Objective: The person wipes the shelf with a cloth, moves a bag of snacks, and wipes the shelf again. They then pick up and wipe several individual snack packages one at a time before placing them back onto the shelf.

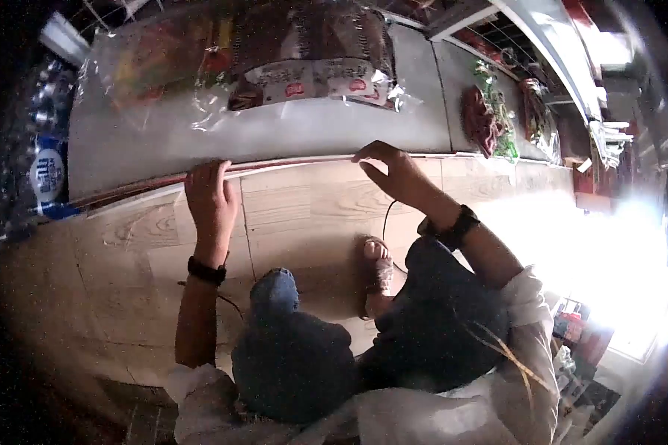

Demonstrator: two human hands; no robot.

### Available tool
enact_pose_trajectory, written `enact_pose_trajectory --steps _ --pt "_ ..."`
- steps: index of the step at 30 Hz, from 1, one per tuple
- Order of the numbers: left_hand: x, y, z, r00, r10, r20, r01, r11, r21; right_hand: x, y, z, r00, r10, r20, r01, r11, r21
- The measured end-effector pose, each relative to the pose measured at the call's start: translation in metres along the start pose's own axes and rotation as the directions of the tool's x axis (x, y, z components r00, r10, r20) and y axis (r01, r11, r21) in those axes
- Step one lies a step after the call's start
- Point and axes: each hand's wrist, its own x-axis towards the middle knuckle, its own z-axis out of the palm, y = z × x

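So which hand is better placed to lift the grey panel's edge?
Probably right: the right hand hooks its fingertips on the edge of the grey panel, thumb spread below; the left hand lies flat on it.

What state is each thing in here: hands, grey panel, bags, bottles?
Grey panel: lying flat, front edge toward the person.
Left hand: flat on that edge; grip unclear.
Right hand: open, fingertips touching the edge.
Plastic bags: filled, lying on the panel.
Water bottles: wrapped as a pack, left of the panel.
Sandal: worn on a foot.
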Motion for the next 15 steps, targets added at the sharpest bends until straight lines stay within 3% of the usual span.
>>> enact_pose_trajectory --steps 1,2,4,6,7,8,9,10,11,12,13,15 --pt "0.001 -0.001 0.002 1.0 0.016 -0.02 -0.017 1.0 -0.014 -0.008 0.018 -0.01 0.998 0.064 -0.026 -0.064 0.998 0.014" --pt "0.001 -0.001 0.002 0.999 0.028 -0.043 -0.029 0.999 -0.022 -0.017 0.043 -0.02 0.991 0.105 -0.078 -0.113 0.988 -0.104" --pt "0.003 0.003 0.0 0.997 0.047 -0.053 -0.049 0.998 -0.037 -0.031 0.086 -0.047 0.965 0.077 -0.252 -0.126 0.975 -0.181" --pt "0.001 0.003 0.0 1.0 -0.009 -0.006 0.009 1.0 -0.004 -0.047 0.131 -0.078 0.906 0.14 -0.399 -0.321 0.842 -0.434" --pt "0.002 0.002 0.0 1.0 -0.022 -0.015 0.022 1.0 0.006 -0.054 0.159 -0.093 0.866 0.16 -0.474 -0.387 0.814 -0.432" --pt "0.002 0.001 -0.002 1.0 -0.008 0.007 0.009 0.999 -0.033 -0.063 0.19 -0.109 0.818 0.223 -0.53 -0.42 0.861 -0.287" --pt "0.0 -0.001 -0.004 1.0 0.002 0.031 0.0 0.997 -0.071 -0.072 0.225 -0.126 0.77 0.333 -0.545 -0.39 0.921 0.011" --pt "-0.003 -0.003 -0.006 0.998 0.011 0.054 -0.006 0.994 -0.107 -0.08 0.256 -0.139 0.732 0.481 -0.482 -0.195 0.827 0.527" --pt "-0.01 -0.009 -0.003 0.989 -0.031 0.144 0.059 0.979 -0.195 -0.085 0.278 -0.149 0.735 0.568 -0.371 0.064 0.486 0.872" --pt "-0.009 -0.01 -0.005 0.989 -0.052 0.137 0.075 0.982 -0.172 -0.087 0.296 -0.155 0.767 0.572 -0.292 0.181 0.244 0.953" --pt "-0.007 -0.006 -0.007 0.996 -0.006 0.094 0.024 0.98 -0.197 -0.087 0.312 -0.156 0.796 0.554 -0.243 0.219 0.11 0.969" --pt "-0.001 0.002 -0.014 0.998 0.015 0.067 -0.001 0.979 -0.202 -0.07 0.335 -0.151 0.802 0.541 -0.252 0.232 0.106 0.967"
